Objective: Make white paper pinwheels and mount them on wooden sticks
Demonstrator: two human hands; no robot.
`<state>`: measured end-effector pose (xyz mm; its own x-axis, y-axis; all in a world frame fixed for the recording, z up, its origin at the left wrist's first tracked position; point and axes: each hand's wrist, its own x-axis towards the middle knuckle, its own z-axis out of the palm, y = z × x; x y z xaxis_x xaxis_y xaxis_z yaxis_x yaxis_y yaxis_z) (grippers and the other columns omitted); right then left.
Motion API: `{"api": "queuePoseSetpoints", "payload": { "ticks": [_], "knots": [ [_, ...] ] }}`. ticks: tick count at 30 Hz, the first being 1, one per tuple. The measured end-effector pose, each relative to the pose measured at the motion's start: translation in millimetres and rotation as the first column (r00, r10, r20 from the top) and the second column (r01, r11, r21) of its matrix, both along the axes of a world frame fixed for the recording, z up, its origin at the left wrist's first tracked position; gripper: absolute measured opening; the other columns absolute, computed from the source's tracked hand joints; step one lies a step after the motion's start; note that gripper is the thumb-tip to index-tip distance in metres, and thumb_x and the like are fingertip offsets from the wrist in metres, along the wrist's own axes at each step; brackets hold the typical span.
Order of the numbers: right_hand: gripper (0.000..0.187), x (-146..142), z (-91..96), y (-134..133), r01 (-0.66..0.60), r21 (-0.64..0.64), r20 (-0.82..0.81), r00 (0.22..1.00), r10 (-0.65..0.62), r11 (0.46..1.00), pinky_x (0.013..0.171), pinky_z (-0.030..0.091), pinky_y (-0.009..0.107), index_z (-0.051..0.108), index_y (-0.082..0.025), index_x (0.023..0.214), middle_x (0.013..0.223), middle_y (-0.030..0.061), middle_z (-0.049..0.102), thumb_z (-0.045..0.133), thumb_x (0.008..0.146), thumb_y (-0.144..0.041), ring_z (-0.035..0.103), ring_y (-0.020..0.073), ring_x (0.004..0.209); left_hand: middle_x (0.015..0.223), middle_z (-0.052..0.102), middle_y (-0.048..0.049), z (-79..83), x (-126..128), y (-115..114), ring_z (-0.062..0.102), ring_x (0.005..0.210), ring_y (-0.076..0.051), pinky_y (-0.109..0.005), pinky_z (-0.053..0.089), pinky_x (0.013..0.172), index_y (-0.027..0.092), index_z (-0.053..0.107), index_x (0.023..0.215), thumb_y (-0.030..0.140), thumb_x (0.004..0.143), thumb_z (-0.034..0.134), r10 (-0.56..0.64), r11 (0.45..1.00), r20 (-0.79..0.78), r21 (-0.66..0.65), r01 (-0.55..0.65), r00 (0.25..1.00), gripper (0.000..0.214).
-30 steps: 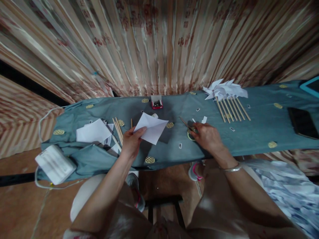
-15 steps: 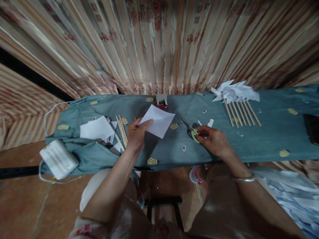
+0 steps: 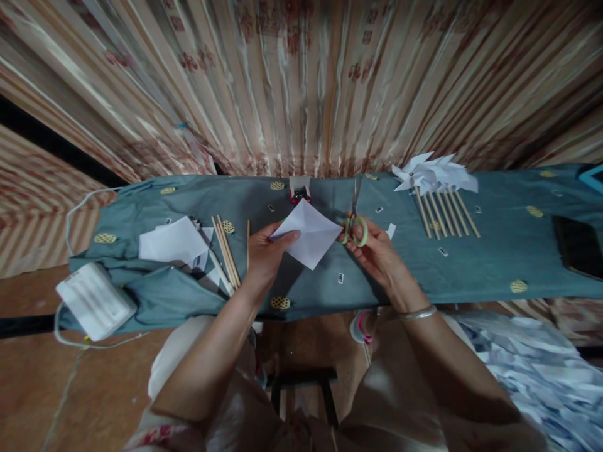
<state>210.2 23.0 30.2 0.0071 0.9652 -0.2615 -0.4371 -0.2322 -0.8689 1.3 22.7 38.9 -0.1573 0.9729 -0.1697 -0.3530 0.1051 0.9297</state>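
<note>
My left hand [image 3: 266, 254] pinches a folded white paper [image 3: 311, 237] and holds it just above the blue-grey tablecloth [image 3: 424, 276]. Beside the paper's right corner, my right hand [image 3: 377, 251] grips small scissors [image 3: 354, 216] by their pale green handles. The closed blades point up and away from me. A silver bangle [image 3: 418, 312] sits on my right wrist.
Several paper pinwheels on wooden sticks [image 3: 438, 188] lie at the back right. Loose wooden sticks [image 3: 226, 254] and white paper sheets [image 3: 172, 242] lie to the left. A small red box [image 3: 300, 191] stands at the back. A dark phone [image 3: 577, 245] lies far right. A white power adapter [image 3: 94, 301] hangs at the left edge.
My right hand has lifted the scissors off the cloth and brought them left, up to the paper. My left hand still holds the paper, now a little higher.
</note>
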Motion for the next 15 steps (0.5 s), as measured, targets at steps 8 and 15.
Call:
{"api": "queuePoseSetpoints", "payload": {
  "ticks": [8,15],
  "knots": [
    [0.049,-17,-2.8,7,0.014,-0.01,0.083,0.996,-0.014,1.0,0.052,0.048,0.02,0.071,-0.023,0.094,0.067,-0.0086,0.065,0.093,0.051,-0.031,0.056,0.007,0.054,0.081,0.077,-0.0026,0.8,5,-1,0.069,0.07,-0.017,-0.027,0.053,0.067,0.017,0.079,0.086,0.024,0.051,0.092,-0.005,0.999,-0.003,-0.033,0.005,1.0,0.039],
    [0.046,-17,-7.6,13,0.022,0.044,0.139,0.99,-0.028,0.999,0.056,0.049,0.024,0.071,-0.024,0.091,0.066,-0.0072,0.065,0.092,0.053,-0.037,0.056,0.0096,0.057,0.085,0.078,-0.0072,-9.5,13,-6,0.072,0.074,-0.022,-0.03,0.058,0.063,0.016,0.075,0.084,0.044,0.05,0.094,-0.036,0.986,0.152,-0.154,0.059,0.988,0.048]
  ]
}}
